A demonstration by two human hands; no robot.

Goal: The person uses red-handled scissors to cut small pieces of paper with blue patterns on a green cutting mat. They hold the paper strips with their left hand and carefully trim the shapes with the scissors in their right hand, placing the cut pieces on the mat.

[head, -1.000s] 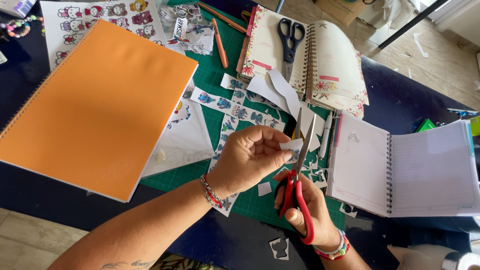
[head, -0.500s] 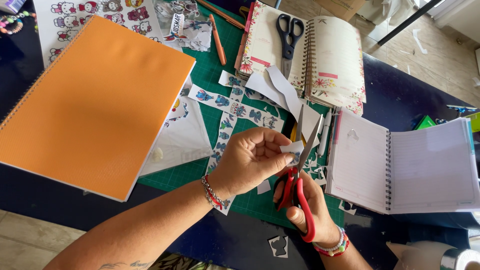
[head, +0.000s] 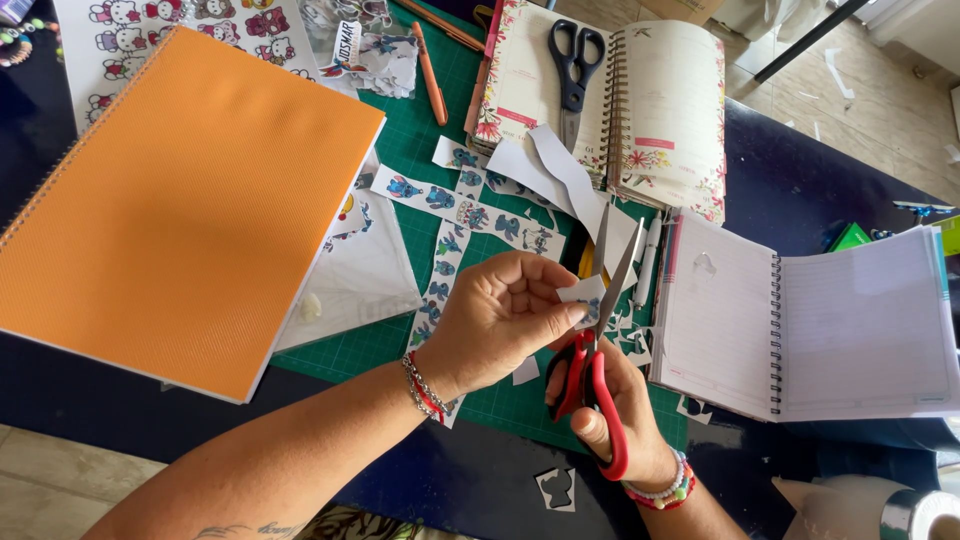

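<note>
My left hand (head: 500, 320) pinches a small white paper cut-out (head: 582, 293) with a blue cartoon figure on it. My right hand (head: 620, 420) grips red-handled scissors (head: 598, 340); their blades are spread apart around the edge of the cut-out and point away from me. Both hands hover above a green cutting mat (head: 400, 160). Strips of blue cartoon stickers (head: 460, 215) lie on the mat just beyond my left hand. Small paper scraps (head: 630, 340) lie under the scissors.
A large orange spiral notebook (head: 190, 190) covers the left. An open flowered planner (head: 640, 100) with black scissors (head: 575, 60) on it lies at the back. An open ruled notebook (head: 820, 320) is at the right. An orange pencil (head: 430, 75), sticker sheets (head: 180, 15) and a tape roll (head: 925, 515) are nearby.
The scissor blades have opened wider around the cut-out. My left hand has turned the paper slightly. Both hands stay in about the same place.
</note>
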